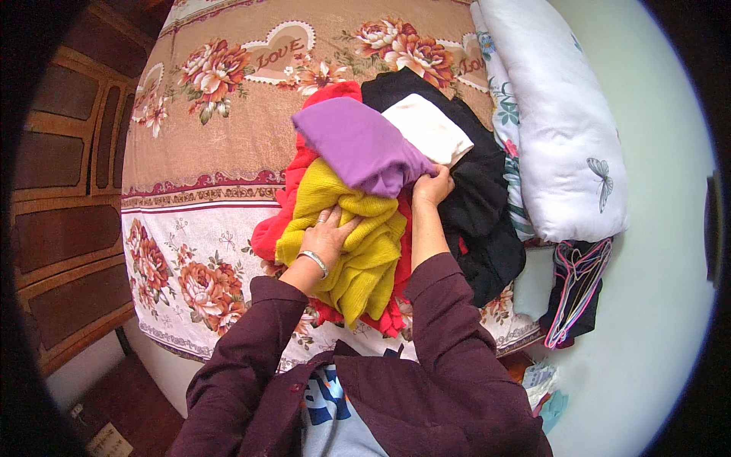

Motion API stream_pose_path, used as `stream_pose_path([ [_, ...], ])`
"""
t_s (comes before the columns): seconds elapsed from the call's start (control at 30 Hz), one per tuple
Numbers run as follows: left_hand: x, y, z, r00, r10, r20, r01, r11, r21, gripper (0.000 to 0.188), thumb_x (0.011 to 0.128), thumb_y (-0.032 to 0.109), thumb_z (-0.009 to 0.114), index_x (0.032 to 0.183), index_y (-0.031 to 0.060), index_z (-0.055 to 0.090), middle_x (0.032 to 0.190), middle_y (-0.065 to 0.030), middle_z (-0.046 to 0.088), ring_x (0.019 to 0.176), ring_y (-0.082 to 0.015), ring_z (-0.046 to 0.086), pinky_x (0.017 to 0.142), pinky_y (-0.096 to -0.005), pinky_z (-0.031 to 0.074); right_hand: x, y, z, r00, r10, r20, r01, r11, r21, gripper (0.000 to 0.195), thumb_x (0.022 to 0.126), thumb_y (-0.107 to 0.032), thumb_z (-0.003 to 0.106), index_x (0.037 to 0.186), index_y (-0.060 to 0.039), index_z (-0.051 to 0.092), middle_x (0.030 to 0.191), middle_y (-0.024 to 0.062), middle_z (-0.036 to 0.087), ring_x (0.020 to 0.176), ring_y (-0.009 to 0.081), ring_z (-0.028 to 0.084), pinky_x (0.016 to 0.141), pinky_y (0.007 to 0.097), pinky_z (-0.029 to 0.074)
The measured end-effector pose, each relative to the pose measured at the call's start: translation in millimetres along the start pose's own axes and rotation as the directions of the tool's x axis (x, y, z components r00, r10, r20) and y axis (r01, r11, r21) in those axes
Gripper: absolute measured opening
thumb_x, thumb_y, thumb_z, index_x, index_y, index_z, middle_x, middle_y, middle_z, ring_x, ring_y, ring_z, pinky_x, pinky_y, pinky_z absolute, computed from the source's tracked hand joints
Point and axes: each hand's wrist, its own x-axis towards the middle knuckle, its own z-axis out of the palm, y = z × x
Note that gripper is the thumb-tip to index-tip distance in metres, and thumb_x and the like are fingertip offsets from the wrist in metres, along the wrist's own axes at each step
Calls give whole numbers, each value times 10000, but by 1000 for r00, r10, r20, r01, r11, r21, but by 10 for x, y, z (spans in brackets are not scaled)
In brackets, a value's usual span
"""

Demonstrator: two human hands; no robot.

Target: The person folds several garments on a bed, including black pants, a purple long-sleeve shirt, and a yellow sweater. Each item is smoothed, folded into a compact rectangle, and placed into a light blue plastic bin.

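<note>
A heap of clothes lies on the floral bedspread in front of me. My right hand (433, 185) pinches the lower right corner of a folded purple garment (360, 140). Beneath the purple cloth, a bunched mustard-yellow knit garment (365, 251) is spread towards me. My left hand (330, 233), with a ring and a bracelet, presses on the yellow knit with its fingers apart. A red garment (271, 234) shows around and under the yellow one. To the right are a folded white cloth (431, 128) and black clothing (474, 200) below it.
The floral bedspread (211, 137) covers the bed. A rolled white quilt (565, 120) with a butterfly print lies along the right side, by a pale wall (662, 200). Several hangers (577, 291) rest near its lower end. Wooden panelled furniture (63, 165) stands at the left.
</note>
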Motion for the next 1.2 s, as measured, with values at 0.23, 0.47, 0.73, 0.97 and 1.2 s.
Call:
stream_pose_path([
  [0.23, 50, 96, -281, 976, -43, 212, 50, 998, -27, 610, 764, 134, 576, 1321, 274, 369, 1426, -113, 246, 1301, -294, 271, 938, -386, 429, -368, -1082, -533, 856, -359, 371, 24, 745, 667, 184, 690, -73, 602, 862, -17, 564, 790, 37, 558, 714, 127, 524, 692, 281, 452],
  [0.47, -862, -383, -117, 999, 4, -45, -45, 147, -988, 674, 818, 366, 575, 1368, 107, 283, 1396, -124, 308, 1284, -273, 296, 1056, -396, 249, -1640, -1576, -1956, 418, -843, 338, 429, 512, 744, 247, 650, -67, 590, 883, -15, 528, 839, 157, 523, 778, 310, 541, 705, 372, 449],
  [0.73, -2465, 375, -701, 994, -113, 3, -94, -839, -536, 597, 895, 342, 486, 1385, 105, 241, 1363, -68, 363, 1246, -214, 344, 1014, -385, 318, -2736, -940, -2708, -243, -917, 316, -42, 335, 941, 199, 718, -113, 618, 857, -45, 493, 821, 102, 497, 787, 256, 516, 706, 333, 427],
  [0.97, -2537, 638, -1313, 982, -105, -158, -190, -547, -815, 581, 896, 280, 509, 1387, 117, 245, 1329, -78, 399, 1192, -195, 411, 984, -357, 355, -2583, -667, -3323, 95, -858, 505, 98, 513, 853, 229, 671, -29, 565, 886, -51, 488, 891, 87, 448, 835, 213, 469, 741, 311, 402],
  [1.2, -2169, 1214, -1581, 993, 108, 47, 39, 72, -997, 597, 882, 255, 565, 1383, 159, 257, 1153, -45, 506, 945, -123, 540, 778, -255, 459, -2028, -501, -3876, 556, -781, 284, 367, 538, 759, 193, 737, -63, 582, 892, -30, 473, 1165, 163, 483, 1039, 240, 467, 920, 348, 357],
])
